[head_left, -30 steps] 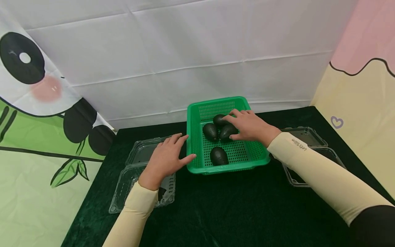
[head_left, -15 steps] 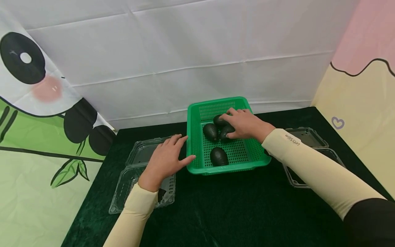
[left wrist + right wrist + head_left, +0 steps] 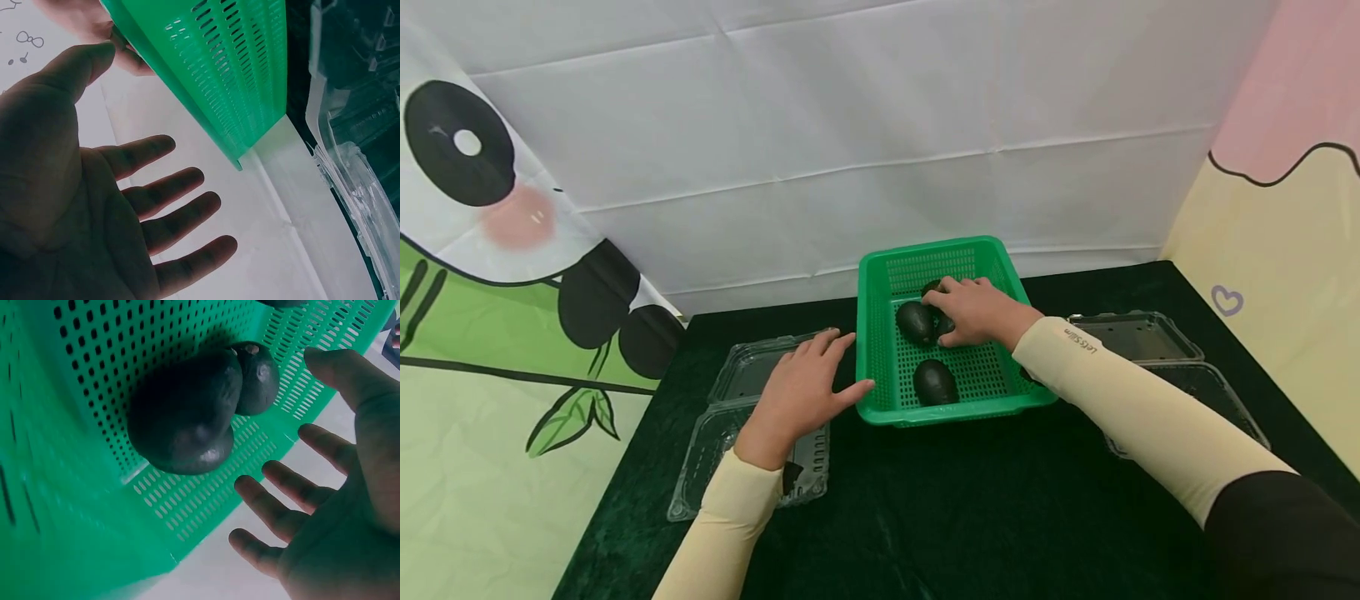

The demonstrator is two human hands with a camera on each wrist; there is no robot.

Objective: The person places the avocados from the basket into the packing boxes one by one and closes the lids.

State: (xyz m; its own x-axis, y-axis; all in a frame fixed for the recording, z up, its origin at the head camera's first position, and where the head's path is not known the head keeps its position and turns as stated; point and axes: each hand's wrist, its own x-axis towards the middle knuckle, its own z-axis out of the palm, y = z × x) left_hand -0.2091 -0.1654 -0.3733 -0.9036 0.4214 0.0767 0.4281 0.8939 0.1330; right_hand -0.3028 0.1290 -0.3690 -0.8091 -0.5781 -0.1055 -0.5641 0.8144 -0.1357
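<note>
The right hand (image 3: 976,310), its grip wide, is above the dark avocados (image 3: 916,322), which lie inside the green basket (image 3: 958,412) at the far side of the worktop (image 3: 970,500), and the left hand (image 3: 800,383), also with wide grip, is just left of this basket.

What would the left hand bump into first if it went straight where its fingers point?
Most likely the left side of the green basket: the left hand points toward it and looks close. Its height is hard to judge, though, so it might pass over the edge instead.
</note>
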